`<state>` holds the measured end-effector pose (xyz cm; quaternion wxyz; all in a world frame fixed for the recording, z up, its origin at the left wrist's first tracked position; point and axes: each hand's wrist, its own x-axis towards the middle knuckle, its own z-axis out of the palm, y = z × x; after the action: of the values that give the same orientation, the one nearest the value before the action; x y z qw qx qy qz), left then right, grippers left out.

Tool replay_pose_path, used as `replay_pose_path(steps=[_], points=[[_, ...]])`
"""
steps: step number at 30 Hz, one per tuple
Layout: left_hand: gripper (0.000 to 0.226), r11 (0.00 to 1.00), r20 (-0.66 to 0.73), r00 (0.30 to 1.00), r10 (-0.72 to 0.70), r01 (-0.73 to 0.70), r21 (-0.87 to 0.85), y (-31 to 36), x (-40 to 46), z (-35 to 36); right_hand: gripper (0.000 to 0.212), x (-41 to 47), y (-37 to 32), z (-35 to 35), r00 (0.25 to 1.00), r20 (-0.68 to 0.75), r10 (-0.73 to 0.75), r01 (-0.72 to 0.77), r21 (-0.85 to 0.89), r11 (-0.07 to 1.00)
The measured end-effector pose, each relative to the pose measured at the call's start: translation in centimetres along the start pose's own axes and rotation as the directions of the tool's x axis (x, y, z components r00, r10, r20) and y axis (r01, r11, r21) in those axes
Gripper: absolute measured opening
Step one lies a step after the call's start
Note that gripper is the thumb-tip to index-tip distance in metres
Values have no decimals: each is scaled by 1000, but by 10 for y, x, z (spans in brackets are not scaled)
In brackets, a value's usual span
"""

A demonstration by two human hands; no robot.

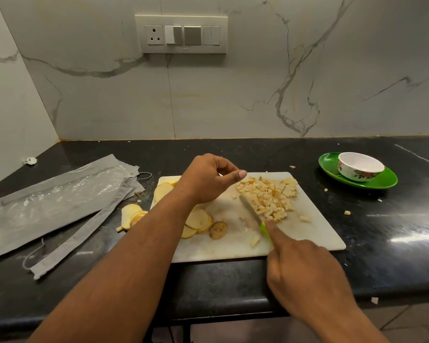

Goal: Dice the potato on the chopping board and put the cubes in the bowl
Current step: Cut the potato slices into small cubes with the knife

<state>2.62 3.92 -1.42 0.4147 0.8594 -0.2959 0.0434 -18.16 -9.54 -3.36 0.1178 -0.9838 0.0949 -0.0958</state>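
Observation:
A white chopping board [315, 233] lies on the black counter. A heap of potato cubes [268, 196] covers its far right part. Potato slices [197, 219] and a skin-covered end piece [218, 229] lie at its left, under my left forearm. My right hand [305, 276] grips a green-handled knife [252, 211], index finger along the handle, the blade lying against the left side of the heap. My left hand [208, 179] hovers above the board's far left, fingers loosely curled, holding nothing. The white flowered bowl [360, 167] stands on a green plate [382, 181] at the right.
More potato slices [131, 216] lie on the counter left of the board. Grey and clear plastic bags [60, 201] spread over the left counter. Stray cubes [347, 212] dot the counter right of the board. A switch panel [181, 34] is on the marble wall.

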Motion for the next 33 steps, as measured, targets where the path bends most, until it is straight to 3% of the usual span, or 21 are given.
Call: replay_pose_path(steps=[5,11,16,19,24,29,33], points=[[23,1000,45,999,10,-10,-2,1,-1,-3,60,-18,15,-9,998,17,-53,52,42,998],[20,1000,74,997,0,0,-1,0,-1,-4,69,-43,18,-10,961,269,-61,92,-104,990],[21,1000,52,999,-12,12,-2,-1,-1,-8,61,-29,44,-6,997,-11,-80,78,-115,990],[20,1000,43,999,-18,19,-11,-2,-1,-10,59,-19,51,-4,991,-86,-100,97,-40,994],[17,999,50,998,-36,36,6,-1,0,-11,63,-24,37,4,976,-40,-214,215,18,976],[17,999,32,998,-45,45,13,-2,-2,-17,60,-1,32,0,995,-33,-99,96,-74,993],[17,990,74,992,-106,99,96,-3,-2,-32,57,12,17,3,987,-47,-155,153,-41,987]])
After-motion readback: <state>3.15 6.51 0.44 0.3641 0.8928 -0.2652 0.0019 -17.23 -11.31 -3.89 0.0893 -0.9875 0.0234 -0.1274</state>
